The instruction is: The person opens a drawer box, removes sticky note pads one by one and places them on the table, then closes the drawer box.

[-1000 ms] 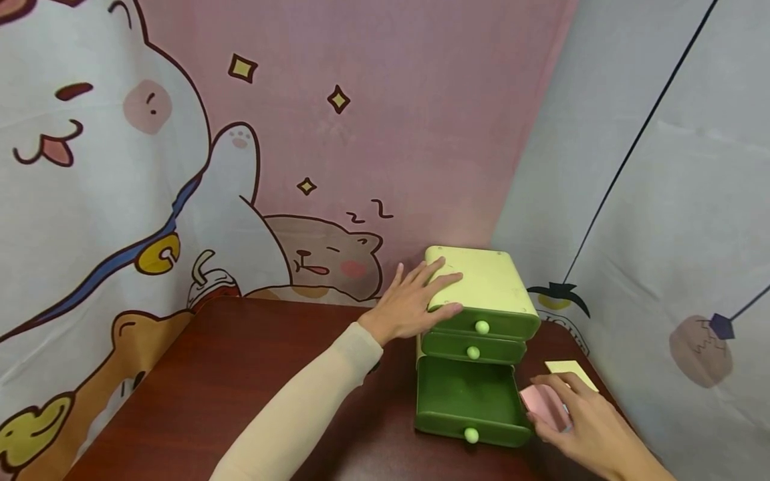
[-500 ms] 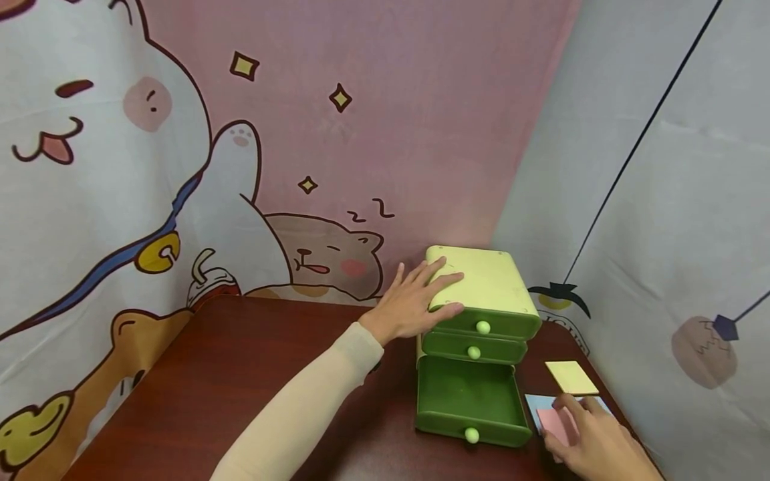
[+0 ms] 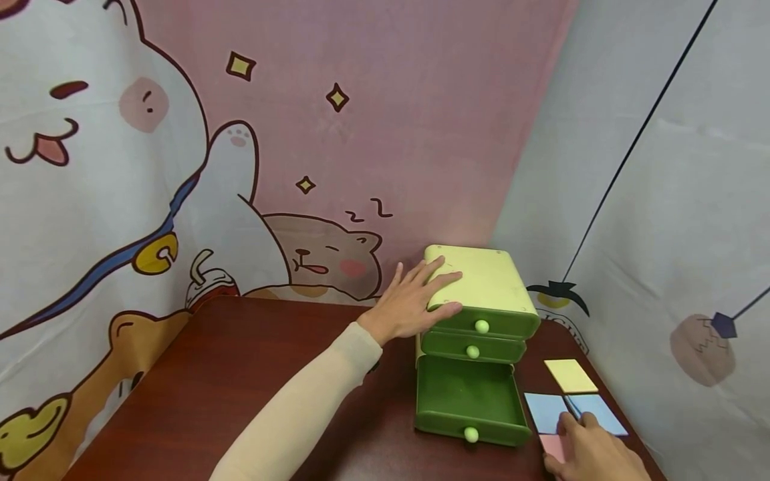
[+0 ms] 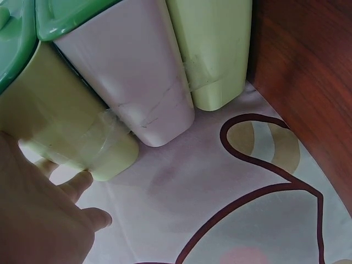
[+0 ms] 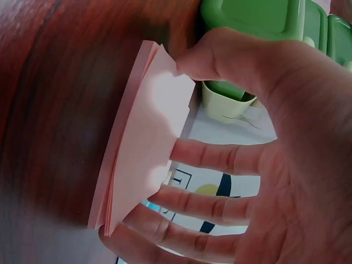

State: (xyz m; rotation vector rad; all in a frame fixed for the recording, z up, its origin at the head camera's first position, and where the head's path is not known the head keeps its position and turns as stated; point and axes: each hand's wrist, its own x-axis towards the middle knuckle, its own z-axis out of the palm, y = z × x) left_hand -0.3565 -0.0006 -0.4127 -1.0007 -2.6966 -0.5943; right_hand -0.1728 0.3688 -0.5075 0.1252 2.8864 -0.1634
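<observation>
My left hand [image 3: 409,306] rests on the pale yellow top and side of a small drawer cabinet [image 3: 481,277]; its fingers lie spread and fairly straight. In the left wrist view this hand [image 4: 44,203] touches the cabinet's yellow side [image 4: 66,115]. At lower right my right hand [image 3: 595,451] holds a pink sticky note pad [image 3: 555,446], low at the tabletop. Seen from the right wrist, thumb and fingers grip the edges of the pink pad [image 5: 146,137], whose sheets are slightly fanned. Two blue note pads [image 3: 544,413] lie just beyond that hand.
A yellow note pad [image 3: 570,376] lies behind the blue ones, right of the cabinet. The bottom drawer [image 3: 466,394] is pulled out, its green floor showing; the two upper drawers are pushed farther in. Printed cloth [image 3: 650,234] hangs along the table's right edge.
My right hand has moved away from the drawer, toward the near right, carrying the pink pad down. Both blue pads have come into view. The left hand has stayed on the cabinet.
</observation>
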